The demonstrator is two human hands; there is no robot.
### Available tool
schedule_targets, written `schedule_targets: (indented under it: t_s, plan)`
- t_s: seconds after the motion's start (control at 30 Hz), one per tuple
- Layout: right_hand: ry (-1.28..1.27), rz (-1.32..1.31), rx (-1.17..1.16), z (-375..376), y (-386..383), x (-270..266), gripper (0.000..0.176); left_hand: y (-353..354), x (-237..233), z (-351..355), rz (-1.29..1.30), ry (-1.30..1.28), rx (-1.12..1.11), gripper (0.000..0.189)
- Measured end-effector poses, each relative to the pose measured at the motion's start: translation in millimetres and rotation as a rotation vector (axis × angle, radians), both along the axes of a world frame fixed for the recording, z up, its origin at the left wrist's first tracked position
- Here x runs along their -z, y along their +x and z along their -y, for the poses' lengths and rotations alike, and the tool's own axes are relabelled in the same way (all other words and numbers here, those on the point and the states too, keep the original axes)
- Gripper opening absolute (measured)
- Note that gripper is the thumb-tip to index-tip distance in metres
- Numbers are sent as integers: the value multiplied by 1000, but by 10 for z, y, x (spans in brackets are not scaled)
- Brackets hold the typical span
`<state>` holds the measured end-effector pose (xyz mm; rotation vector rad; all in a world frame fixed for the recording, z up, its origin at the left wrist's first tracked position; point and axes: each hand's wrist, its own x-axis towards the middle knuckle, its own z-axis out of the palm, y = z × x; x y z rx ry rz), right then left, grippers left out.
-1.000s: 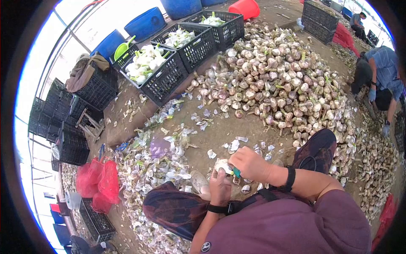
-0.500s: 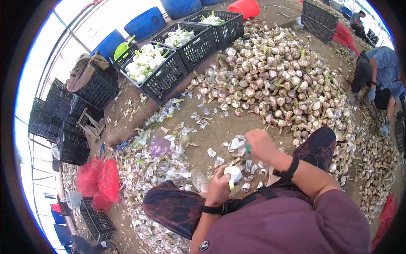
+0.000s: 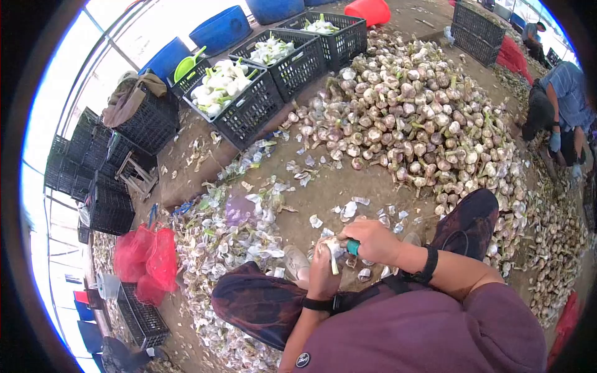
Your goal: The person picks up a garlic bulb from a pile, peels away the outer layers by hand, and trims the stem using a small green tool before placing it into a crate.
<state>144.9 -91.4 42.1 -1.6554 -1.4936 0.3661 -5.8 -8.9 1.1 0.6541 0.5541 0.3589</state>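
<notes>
My left hand (image 3: 323,273) is wrapped round a white garlic bulb (image 3: 334,250), whose pale green stem points down toward my lap. Against the bulb's upper right side, my right hand (image 3: 374,241) is closed on a tool with a green handle (image 3: 353,247); its blade is hidden. Both hands meet above my crossed legs. Scraps of peeled skin (image 3: 316,221) lie on the ground just beyond them.
A large heap of unpeeled garlic (image 3: 410,118) rises ahead. Black crates (image 3: 245,115) of white bulbs stand at upper left. Red mesh bags (image 3: 146,255) and a black crate (image 3: 144,320) are at left. A co-worker (image 3: 563,99) bends at the right.
My right hand has come down and left, bringing the green-handled tool against the bulb. The view has shifted slightly. The co-worker's hands at the right have moved.
</notes>
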Motion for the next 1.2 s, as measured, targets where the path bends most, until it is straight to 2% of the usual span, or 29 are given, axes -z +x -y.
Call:
schedule_targets:
  t_s: [0.07,0.17,0.23,0.37,0.43,0.47,0.57,0.63,0.77,0.87,0.93,0.97,1.0,1.03,1.1,1.17,1.2]
  plan:
    - [-10,53,-20,-8,-10,4,10,-12,2,-2,-6,14,-5,34]
    - [-7,160,-22,-1,10,-23,12,-33,-4,2,-1,-8,-2,37]
    - [0,205,-7,5,31,-77,14,-48,-18,-29,-38,42,83,43]
    - [-44,332,112,-60,144,162,13,-17,-196,-1,-63,55,221,54]
    - [-100,413,127,-60,155,239,13,2,-112,6,-50,118,226,57]
    - [-163,454,143,-54,163,261,14,4,-55,9,-45,149,227,60]
    - [-404,533,168,-7,271,396,14,-34,97,10,-71,447,205,69]
    - [-636,533,156,92,435,583,12,-25,-79,4,-90,516,140,72]
    - [-552,294,-71,132,484,514,24,18,37,-12,-173,825,22,70]
    - [-384,36,-47,41,370,179,32,70,-19,-3,-391,1249,26,69]
    - [-256,-230,-19,-33,153,45,28,50,-24,1,-471,1377,88,72]
    - [-211,-180,-117,-61,130,135,29,75,-10,-2,-491,1448,102,73]
    - [-300,-196,-185,-67,109,-11,25,75,32,-23,-482,1547,131,76]
    - [-254,-121,-183,-84,98,61,20,66,95,-43,-475,1649,151,79]
    - [-259,-143,-103,-119,86,155,18,38,80,-5,-533,1372,199,80]
    - [-302,-165,79,-118,107,198,21,81,15,1,-438,1430,56,82]
    - [-425,-89,110,-122,162,231,22,112,-160,2,-384,1257,40,80]
